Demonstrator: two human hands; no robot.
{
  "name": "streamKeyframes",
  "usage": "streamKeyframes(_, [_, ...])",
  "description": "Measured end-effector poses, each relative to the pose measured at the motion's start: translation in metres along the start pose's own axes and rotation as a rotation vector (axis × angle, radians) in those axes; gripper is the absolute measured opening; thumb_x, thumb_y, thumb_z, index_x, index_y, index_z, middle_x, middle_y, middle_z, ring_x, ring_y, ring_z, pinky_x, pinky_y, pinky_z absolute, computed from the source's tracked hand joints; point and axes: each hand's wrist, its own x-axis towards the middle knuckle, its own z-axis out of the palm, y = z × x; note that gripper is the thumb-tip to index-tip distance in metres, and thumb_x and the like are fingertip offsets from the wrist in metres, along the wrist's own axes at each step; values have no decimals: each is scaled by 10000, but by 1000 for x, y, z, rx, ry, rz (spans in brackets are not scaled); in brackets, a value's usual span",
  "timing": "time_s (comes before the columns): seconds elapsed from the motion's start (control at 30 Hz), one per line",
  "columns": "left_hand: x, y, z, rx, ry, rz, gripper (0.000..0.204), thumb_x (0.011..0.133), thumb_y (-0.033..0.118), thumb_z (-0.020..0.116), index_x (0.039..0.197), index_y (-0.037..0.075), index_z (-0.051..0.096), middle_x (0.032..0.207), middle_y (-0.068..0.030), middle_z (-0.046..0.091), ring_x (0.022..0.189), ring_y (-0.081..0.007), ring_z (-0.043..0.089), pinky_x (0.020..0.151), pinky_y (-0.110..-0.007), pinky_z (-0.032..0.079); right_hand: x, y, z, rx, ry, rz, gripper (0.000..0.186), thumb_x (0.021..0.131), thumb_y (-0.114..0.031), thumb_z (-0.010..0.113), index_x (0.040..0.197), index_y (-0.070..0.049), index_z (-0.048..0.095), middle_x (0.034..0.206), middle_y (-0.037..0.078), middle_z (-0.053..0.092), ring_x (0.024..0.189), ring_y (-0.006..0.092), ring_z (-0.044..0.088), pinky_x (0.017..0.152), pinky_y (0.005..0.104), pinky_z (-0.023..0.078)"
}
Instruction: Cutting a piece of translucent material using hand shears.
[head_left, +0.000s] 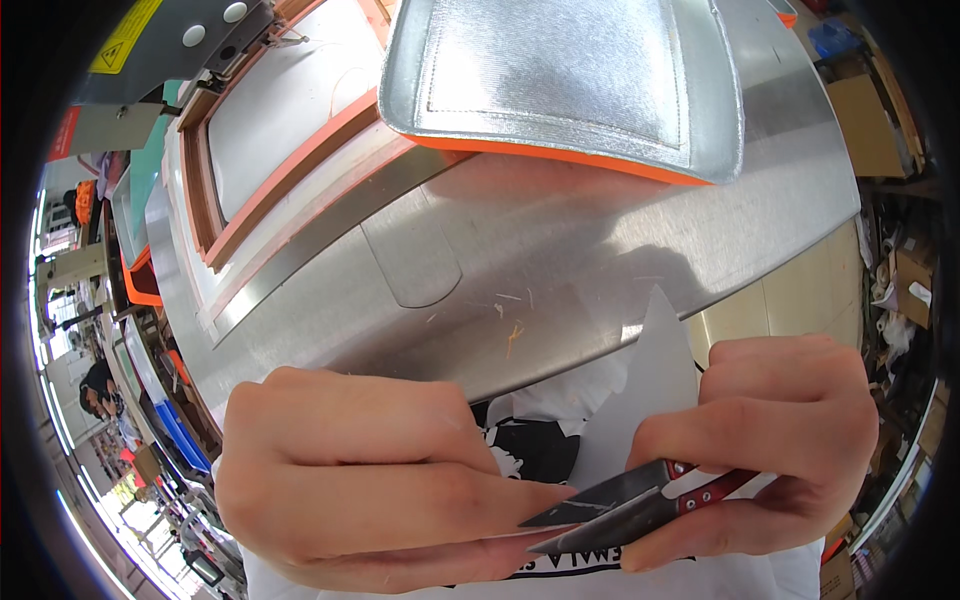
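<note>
My right hand (775,430) grips a small pair of thread snips (655,500) with dark blades and red riveted handles. Their blades point left, slightly apart, and reach the fingertips of my left hand (355,480). That left hand is closed, thumb and forefinger pressed together at the blade tips; what lies in the pinch is too small or hidden to name. Behind my right fingers rises a pale grey pointed sheet (655,370), its lower part covered; whether that hand holds it I cannot tell. White cloth with black print (535,450) shows below, over my lap.
A steel machine bed (590,240) lies ahead, with thread scraps on it. On its far part rests a silver quilted piece with an orange edge (560,70). A reddish-brown frame (290,180) stands left, beside a grey machine head (170,45). Cardboard boxes (870,120) are at right.
</note>
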Motion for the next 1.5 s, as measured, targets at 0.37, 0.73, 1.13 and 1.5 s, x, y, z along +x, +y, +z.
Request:
streamKeyframes(0.37, [1,1,6,31,45,-20,248,551,156,784,715,10,670,544,-41,530,364,-70,436,313,-180,250,0,4,3,16,6,-24,334,565,-282,780,707,-15,639,437,-11,437,334,71,343,331,219,201])
streamKeyframes(0.73, [-3,4,8,28,92,-20,246,534,117,793,703,-3,659,539,-49,536,387,-86,465,319,-181,276,-1,3,5,46,3,-14,334,550,-271,781,719,-15,650,434,-9,432,335,65,342,335,216,196])
streamKeyframes(1.13, [-3,3,6,73,38,-23,284,532,178,815,621,3,610,534,-49,521,396,-92,459,323,-187,264,0,-2,8,28,50,16,362,522,-279,793,723,-17,646,446,-12,441,344,64,334,339,207,204])
streamKeyframes(1.5, [-2,5,9,145,94,-31,263,543,188,813,612,25,619,519,-24,496,375,-67,416,315,-191,225,1,-1,1,4,-23,-2,361,535,-282,795,720,-15,638,458,-7,465,350,66,373,331,202,221])
